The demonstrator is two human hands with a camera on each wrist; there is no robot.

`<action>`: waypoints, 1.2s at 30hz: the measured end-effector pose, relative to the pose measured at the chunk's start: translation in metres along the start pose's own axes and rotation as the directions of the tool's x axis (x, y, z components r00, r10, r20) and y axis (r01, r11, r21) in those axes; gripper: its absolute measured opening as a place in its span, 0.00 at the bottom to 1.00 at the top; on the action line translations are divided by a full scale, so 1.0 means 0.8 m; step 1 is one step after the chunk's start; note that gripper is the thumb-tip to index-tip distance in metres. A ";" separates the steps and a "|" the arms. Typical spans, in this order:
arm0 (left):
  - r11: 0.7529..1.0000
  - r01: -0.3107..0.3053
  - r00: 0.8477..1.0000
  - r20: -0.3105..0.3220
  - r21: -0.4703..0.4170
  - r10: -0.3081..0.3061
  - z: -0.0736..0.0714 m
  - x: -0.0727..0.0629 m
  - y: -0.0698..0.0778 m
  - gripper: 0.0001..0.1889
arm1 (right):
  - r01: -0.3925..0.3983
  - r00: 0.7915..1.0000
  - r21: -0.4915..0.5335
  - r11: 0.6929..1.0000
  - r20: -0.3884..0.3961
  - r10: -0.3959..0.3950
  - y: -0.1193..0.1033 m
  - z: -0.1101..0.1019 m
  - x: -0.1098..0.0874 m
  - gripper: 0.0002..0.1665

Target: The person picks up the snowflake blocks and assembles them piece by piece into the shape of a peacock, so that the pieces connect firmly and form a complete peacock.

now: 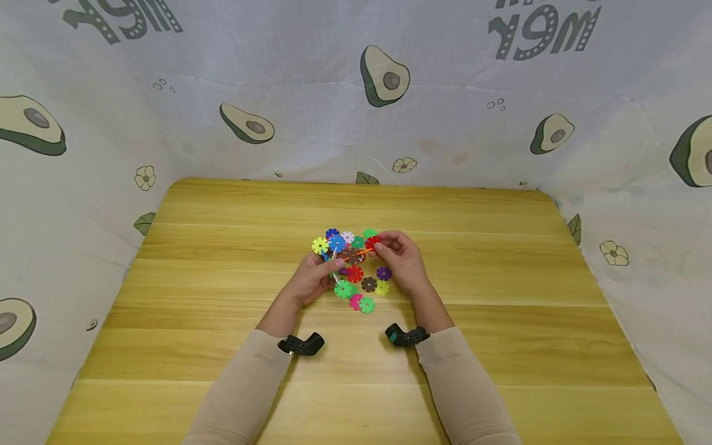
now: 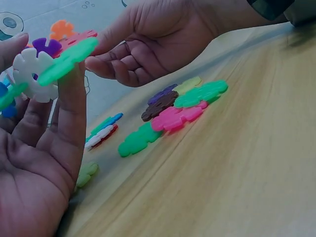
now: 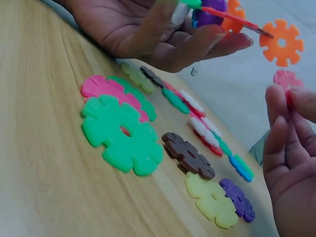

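Observation:
My left hand (image 1: 311,279) holds a cluster of interlocking plastic flower discs above the table. In the left wrist view, the cluster shows a white disc (image 2: 32,74), a green disc (image 2: 69,60) and a purple disc (image 2: 46,47) slotted together. The right hand (image 1: 405,261) pinches a red disc (image 1: 372,241) between thumb and fingertips at the cluster's right side. Close above those fingertips, an orange disc (image 3: 282,43) stands edge-on to a brown one at the cluster's end. Part of the cluster is hidden behind the left fingers.
Loose discs lie on the wooden table (image 1: 489,259) under and around the hands: a green disc (image 3: 122,136), a brown disc (image 3: 188,155), a yellow disc (image 3: 211,200), a purple disc (image 3: 237,200) and several more behind. A patterned cloth (image 1: 311,74) hangs beyond the table's far edge.

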State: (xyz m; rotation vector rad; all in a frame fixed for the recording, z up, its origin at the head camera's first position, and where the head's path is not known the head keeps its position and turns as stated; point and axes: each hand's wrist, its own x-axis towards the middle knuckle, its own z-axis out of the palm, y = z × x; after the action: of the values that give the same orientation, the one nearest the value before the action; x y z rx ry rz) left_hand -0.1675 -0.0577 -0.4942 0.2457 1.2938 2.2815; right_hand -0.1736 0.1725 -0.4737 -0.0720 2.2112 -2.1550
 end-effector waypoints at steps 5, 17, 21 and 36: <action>1.000 0.017 0.993 0.114 0.013 -0.018 0.000 0.000 0.000 0.19 | 0.012 0.999 -0.020 1.000 0.036 -0.011 -0.001 0.002 -0.003 0.16; 0.997 0.078 0.994 0.080 0.015 -0.079 0.003 -0.002 0.000 0.25 | 0.025 0.994 -0.040 0.999 0.107 -0.021 -0.001 0.006 -0.004 0.15; 0.996 0.094 0.993 0.070 -0.003 -0.093 0.003 -0.002 0.000 0.24 | 0.028 0.992 -0.025 0.999 0.121 -0.025 0.002 0.007 -0.003 0.14; 0.994 0.098 0.993 0.059 0.045 -0.100 0.001 -0.004 0.002 0.26 | 0.037 0.990 -0.034 0.999 0.138 -0.032 0.004 0.013 -0.005 0.13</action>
State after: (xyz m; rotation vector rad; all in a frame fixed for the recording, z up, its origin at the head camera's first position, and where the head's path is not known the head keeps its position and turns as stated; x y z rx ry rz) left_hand -0.1652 -0.0593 -0.4921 0.2580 1.2954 2.1490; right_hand -0.1691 0.1627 -0.4775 -0.2544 2.1881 -2.0581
